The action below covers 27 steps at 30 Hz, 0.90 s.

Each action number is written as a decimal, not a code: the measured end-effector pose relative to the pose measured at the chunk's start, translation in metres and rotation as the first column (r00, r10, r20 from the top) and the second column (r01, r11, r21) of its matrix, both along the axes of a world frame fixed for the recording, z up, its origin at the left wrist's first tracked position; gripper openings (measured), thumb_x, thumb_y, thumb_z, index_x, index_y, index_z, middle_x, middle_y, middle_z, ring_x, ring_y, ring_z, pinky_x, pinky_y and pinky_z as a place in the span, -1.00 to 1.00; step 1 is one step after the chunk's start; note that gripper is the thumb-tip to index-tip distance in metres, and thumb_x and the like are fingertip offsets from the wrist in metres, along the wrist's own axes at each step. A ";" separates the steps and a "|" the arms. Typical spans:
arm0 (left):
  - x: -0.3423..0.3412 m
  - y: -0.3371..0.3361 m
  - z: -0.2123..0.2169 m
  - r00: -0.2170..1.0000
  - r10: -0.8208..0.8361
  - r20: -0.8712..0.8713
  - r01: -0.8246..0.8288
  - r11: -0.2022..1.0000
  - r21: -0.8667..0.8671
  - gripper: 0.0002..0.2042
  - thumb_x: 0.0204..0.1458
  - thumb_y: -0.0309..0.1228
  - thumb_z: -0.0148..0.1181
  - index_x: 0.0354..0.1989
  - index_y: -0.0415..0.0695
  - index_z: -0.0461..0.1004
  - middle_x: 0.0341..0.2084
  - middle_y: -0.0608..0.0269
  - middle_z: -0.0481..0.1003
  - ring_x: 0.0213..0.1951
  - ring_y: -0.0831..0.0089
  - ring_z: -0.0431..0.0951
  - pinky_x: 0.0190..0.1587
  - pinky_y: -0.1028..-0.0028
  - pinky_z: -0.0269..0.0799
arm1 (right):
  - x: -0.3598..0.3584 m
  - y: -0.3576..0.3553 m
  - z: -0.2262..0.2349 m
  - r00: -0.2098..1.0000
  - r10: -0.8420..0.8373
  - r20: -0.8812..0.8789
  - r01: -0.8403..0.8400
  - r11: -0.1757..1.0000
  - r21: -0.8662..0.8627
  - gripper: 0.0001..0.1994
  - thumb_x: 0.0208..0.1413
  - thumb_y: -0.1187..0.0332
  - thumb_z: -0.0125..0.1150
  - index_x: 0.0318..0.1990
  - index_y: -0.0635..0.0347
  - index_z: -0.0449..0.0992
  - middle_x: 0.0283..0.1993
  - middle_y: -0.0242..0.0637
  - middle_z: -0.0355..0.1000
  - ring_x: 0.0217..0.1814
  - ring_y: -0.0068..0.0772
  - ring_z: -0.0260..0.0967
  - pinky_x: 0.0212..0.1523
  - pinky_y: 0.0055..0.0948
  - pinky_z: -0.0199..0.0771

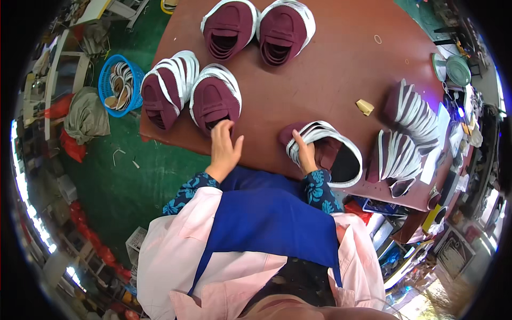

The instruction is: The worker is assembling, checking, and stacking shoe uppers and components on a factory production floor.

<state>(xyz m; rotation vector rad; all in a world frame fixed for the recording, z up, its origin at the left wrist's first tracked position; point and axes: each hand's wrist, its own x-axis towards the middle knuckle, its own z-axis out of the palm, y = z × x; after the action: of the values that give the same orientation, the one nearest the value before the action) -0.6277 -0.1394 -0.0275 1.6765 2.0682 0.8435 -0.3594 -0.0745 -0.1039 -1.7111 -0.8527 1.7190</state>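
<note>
My right hand [306, 154] grips a small nested stack of maroon shoe uppers [349, 146] with white edges, tipped so its dark inside shows, at the table's near edge. My left hand [224, 152] has its thumb apart from the fingers, and its fingertips reach the opening of a stack of maroon shoe uppers [215, 98]. I cannot tell whether they press on it. Just left of that stands another stack of white-edged maroon uppers [160, 105], tilted. Two more such stacks, a left one [229, 25] and a right one [282, 32], sit farther back.
Stacked uppers [410, 114] lie on their sides at the right of the brown table [330, 80], with more uppers [397, 154] nearer me. A yellowish scrap [365, 107] lies between. On the green floor at left stands a blue basket [105, 72] holding shoe parts.
</note>
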 end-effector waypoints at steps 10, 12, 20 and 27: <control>-0.035 0.039 0.027 0.902 -0.125 0.412 0.225 0.953 -0.203 -0.40 -0.11 -0.39 0.43 0.15 -0.30 0.40 -0.11 -0.04 0.59 -0.05 0.06 0.60 0.08 0.23 0.46 | -0.008 0.024 0.043 0.926 -0.293 -0.240 0.311 0.950 0.040 -0.64 0.12 0.37 0.35 0.00 0.31 0.40 -0.13 -0.36 0.37 -0.09 -0.50 0.33 -0.06 -0.41 0.37; -0.033 0.044 0.058 0.554 -0.057 0.830 0.429 0.874 -0.226 -0.48 0.01 -0.46 0.39 0.17 -0.31 0.40 -0.01 0.16 0.56 0.02 0.41 0.55 0.13 0.38 0.43 | -0.004 0.014 0.079 0.950 -0.203 -0.237 0.208 0.978 -0.002 -0.59 0.14 0.35 0.34 0.06 0.33 0.37 -0.07 -0.34 0.38 -0.03 -0.50 0.33 0.00 -0.41 0.36; 0.041 0.042 -0.045 0.365 0.431 0.825 0.063 0.873 -0.484 -0.55 0.40 -0.16 -0.08 0.12 -0.35 0.47 -0.01 0.17 0.56 -0.01 0.51 0.51 0.10 0.46 0.40 | -0.009 0.010 0.063 0.923 0.315 -0.219 -0.272 0.940 0.205 -0.38 0.18 0.29 0.35 0.30 0.39 0.25 0.22 -0.19 0.38 0.26 -0.34 0.30 0.26 -0.35 0.29; 0.061 0.027 -0.084 0.490 0.441 0.752 -0.120 0.889 -0.443 -0.41 0.39 0.00 -0.16 -0.18 -0.41 0.52 -0.36 0.18 0.56 -0.24 0.47 0.45 -0.10 0.37 0.36 | 0.016 0.020 0.048 0.782 0.510 -0.358 -0.529 0.847 0.050 -0.31 0.03 0.30 0.47 0.27 0.40 0.31 0.25 -0.07 0.39 0.28 -0.22 0.33 0.30 -0.29 0.29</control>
<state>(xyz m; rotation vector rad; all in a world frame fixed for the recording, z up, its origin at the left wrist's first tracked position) -0.5667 -0.1129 -0.1119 0.4946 1.6195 1.0438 -0.3435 -0.0541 -0.0555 -1.1788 -1.1846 2.3469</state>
